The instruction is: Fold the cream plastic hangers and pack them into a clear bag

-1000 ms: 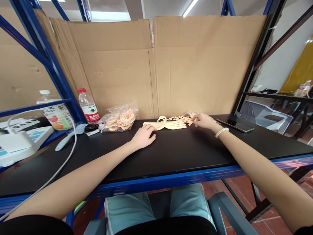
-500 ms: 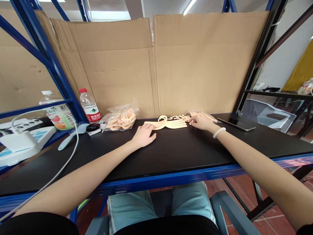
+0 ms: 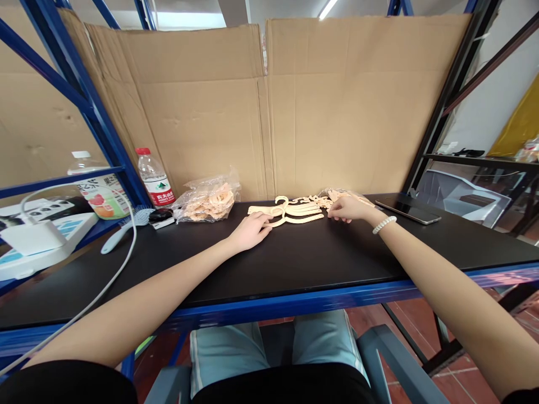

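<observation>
So your cream hangers (image 3: 300, 210) are lying flat in a neat stack by the back edge of the desk (image 3: 269, 275), roughly midway between its left and right ends. The front hanger (image 3: 310, 219) sits a bit apart from the rest, on the side nearer you. Your left hand (image 3: 251, 230) is on the left end of that bunch, fingers slightly bent and touching it, but I can't tell if they're actually pinching one. Your right hand (image 3: 350, 209) is just beside the right ends, fingers curled down close together. Can't see whether they've got anything between them, sorry. You've also got a pale bead bracelet (image 3: 384, 225) on that wrist.

Right behind that hand there are small pale pieces (image 3: 316, 200) in a loose pile, plus a clear bag with more pale stuff. Further right, near the back edge, there's a dark phone or tablet (image 3: 407, 211) lying flat. Over to the left, a clear bag of peach-coloured rings (image 3: 209, 202) leans near the cardboard (image 3: 202, 112), then a red-capped bottle (image 3: 155, 182) toward the back left corner, with a light blue brush (image 3: 120, 233) in front.
</observation>
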